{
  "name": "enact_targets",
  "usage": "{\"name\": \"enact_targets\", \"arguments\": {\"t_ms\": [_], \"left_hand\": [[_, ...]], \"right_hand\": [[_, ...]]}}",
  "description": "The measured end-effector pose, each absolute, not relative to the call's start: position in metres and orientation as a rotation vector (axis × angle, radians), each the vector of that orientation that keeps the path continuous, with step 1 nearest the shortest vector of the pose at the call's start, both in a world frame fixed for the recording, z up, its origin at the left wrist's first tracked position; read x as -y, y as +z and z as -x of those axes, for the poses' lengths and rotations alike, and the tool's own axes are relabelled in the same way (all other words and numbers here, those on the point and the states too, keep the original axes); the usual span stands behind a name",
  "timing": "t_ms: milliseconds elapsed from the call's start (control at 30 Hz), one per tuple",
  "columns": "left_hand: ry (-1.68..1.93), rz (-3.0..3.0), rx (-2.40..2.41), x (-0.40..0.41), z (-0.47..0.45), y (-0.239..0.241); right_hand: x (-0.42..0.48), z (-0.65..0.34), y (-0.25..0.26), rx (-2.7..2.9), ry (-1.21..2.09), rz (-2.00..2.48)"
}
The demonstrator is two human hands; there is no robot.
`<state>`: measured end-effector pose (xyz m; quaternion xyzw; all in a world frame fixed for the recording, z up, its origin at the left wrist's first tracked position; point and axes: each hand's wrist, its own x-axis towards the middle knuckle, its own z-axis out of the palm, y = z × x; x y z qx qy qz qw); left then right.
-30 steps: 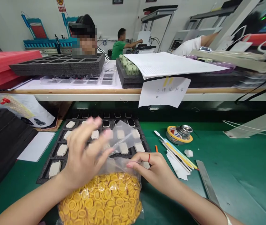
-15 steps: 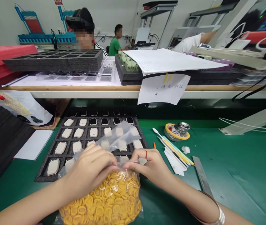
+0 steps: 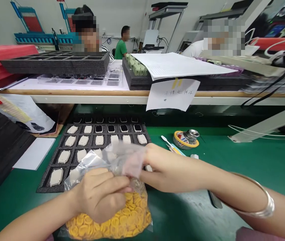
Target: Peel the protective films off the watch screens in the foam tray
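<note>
A clear plastic bag full of yellow rolled rings that look like finger cots rests at the front of the green bench. My left hand is closed on the bag's upper front, its fingers curled into the film. At the bag's mouth, my right hand grips the film, its fingertips partly behind the cloudy plastic. Behind the bag lies a black foam tray holding pale watch cases in its compartments, with several dark-faced ones towards the back. The bag and hands cover part of the tray.
Right of the tray stand a metal-capped jar and a yellow tape roll, with thin tools beside them. White paper lies left. A shelf crosses above, bearing foam trays. People sit beyond it.
My right hand has moved up and turned at the bag's mouth, its forearm now covering several tools. My left hand has dropped lower and curled tighter. The bag's upper film is more bunched.
</note>
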<state>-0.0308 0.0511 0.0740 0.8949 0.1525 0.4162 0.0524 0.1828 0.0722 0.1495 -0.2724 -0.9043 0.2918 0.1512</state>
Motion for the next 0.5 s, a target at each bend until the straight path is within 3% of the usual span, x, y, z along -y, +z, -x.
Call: {"name": "enact_targets", "arguments": {"t_ms": [233, 433, 500], "left_hand": [[1.324, -2.665, -0.468, -0.039, 0.031, 0.075], [1.173, -2.608, -0.356, -0.050, 0.029, 0.084], [1.097, -2.506, -0.506, -0.051, 0.026, 0.083]], "right_hand": [[-0.095, -0.157, 0.147, 2.869, 1.284, 0.487], [-0.083, -0.150, 0.150, 3.028, 0.995, 0.784], [-0.078, -0.146, 0.153, 3.033, 1.033, 0.805]]}}
